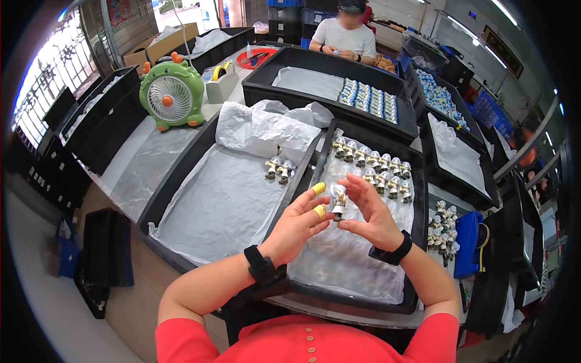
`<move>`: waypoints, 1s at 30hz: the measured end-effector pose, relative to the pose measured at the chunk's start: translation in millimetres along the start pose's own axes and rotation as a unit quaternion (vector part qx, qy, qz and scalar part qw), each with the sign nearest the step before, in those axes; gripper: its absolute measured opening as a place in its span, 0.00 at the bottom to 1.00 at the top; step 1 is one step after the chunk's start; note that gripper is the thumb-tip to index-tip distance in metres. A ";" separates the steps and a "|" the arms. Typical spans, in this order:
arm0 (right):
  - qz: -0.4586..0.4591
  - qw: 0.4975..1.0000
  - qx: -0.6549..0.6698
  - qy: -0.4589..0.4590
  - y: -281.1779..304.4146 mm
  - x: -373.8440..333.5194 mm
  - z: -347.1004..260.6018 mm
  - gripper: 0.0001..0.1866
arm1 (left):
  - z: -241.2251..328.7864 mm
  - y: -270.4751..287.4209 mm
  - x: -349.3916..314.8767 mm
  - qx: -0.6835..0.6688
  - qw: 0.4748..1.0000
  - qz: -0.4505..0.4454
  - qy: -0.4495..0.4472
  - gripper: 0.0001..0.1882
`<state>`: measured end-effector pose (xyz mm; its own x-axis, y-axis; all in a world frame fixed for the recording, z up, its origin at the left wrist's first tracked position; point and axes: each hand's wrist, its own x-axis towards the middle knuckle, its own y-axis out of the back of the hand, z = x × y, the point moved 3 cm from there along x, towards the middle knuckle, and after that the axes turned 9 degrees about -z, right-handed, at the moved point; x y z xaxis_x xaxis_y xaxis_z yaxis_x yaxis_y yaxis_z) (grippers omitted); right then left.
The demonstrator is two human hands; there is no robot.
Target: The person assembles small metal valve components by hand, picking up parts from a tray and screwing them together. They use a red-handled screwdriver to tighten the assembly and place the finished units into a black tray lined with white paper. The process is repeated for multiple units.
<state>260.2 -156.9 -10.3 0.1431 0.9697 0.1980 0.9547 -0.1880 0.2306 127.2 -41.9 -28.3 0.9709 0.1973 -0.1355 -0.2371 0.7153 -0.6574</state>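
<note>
A small white, gold and dark-footed figurine (339,202) is upright between my two hands, above the right tray. My right hand (372,213) holds it, the thumb by its feet and the fingers curved near its top. My left hand (298,222) has its fingers stretched out beside the figurine, with yellow covers on two fingertips; whether they touch it is hard to tell. Below, the paper-lined black tray (417,254) has rows of similar figurines (385,162) at its far end. The left black tray (172,175) has a few figurines (279,169) on white paper.
A green fan (171,95) stands beyond the left tray, near a tape dispenser (221,81). Farther back, a black tray (260,91) contains blue-and-white pieces. More figurines (443,227) and a blue bin (467,242) are at right. A person (345,39) works across the table.
</note>
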 end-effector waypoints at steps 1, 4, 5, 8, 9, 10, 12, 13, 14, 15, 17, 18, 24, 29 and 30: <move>0.000 1.000 0.010 0.005 -3.5 -1.4 3.3 0.46 | -0.2 -0.4 0.1 -0.001 1.000 0.001 -0.005 0.28; -0.014 1.000 0.020 0.017 -7.7 -3.4 3.8 0.46 | -3.6 2.5 4.6 0.011 0.999 -0.032 -0.023 0.27; -0.020 0.999 0.019 0.019 -9.4 -3.0 3.3 0.46 | -4.7 3.3 5.8 0.017 0.998 -0.050 -0.028 0.27; -0.027 0.999 0.012 0.022 -10.3 -2.4 5.2 0.45 | -5.7 3.8 6.3 0.044 0.997 -0.063 -0.029 0.27; -0.028 0.999 0.009 0.023 -10.5 -2.8 6.0 0.45 | -5.8 3.5 6.4 0.054 0.996 -0.065 -0.031 0.27; -0.021 0.999 -0.001 0.029 -10.3 -3.4 5.3 0.45 | -5.7 2.9 6.5 0.062 0.995 -0.066 -0.035 0.28; -0.008 0.999 -0.021 0.041 -10.1 -4.7 3.4 0.45 | -4.9 1.6 5.7 0.078 0.994 -0.066 -0.040 0.29; -0.008 0.999 -0.019 0.042 -10.3 -5.7 3.4 0.46 | -4.1 0.6 4.6 0.086 0.993 -0.063 -0.041 0.29; -0.008 0.999 -0.017 0.044 -10.4 -7.1 3.6 0.46 | -3.6 0.2 3.8 0.094 0.993 -0.060 -0.042 0.30; -0.007 0.999 -0.014 0.046 -10.6 -7.9 3.8 0.47 | -3.8 0.4 3.9 0.089 0.993 -0.061 -0.043 0.30; -0.008 0.998 -0.019 0.056 -11.3 -8.0 3.5 0.48 | -4.6 1.0 3.9 0.077 0.994 -0.062 -0.044 0.30; -0.008 0.998 -0.022 0.060 -11.8 -8.0 3.3 0.49 | -4.9 1.4 3.4 0.077 0.994 -0.060 -0.044 0.30; 0.000 0.998 -0.032 0.059 -14.0 -8.5 3.6 0.50 | -3.5 1.5 2.4 0.077 0.994 -0.063 -0.051 0.31; 0.032 0.980 -0.164 0.107 -17.5 -10.9 -0.2 0.49 | -1.4 -4.1 -0.5 0.114 0.990 -0.056 -0.066 0.31; 0.042 0.972 -0.196 0.120 -18.8 -11.5 -1.3 0.49 | -1.5 -5.8 -1.3 0.120 0.989 -0.049 -0.066 0.30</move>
<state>240.3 -164.6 -15.7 0.1054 0.8928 0.4379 0.7635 -0.3548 0.5396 127.4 -47.3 -25.4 0.9806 0.1941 0.0276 -0.1592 0.8706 -0.4656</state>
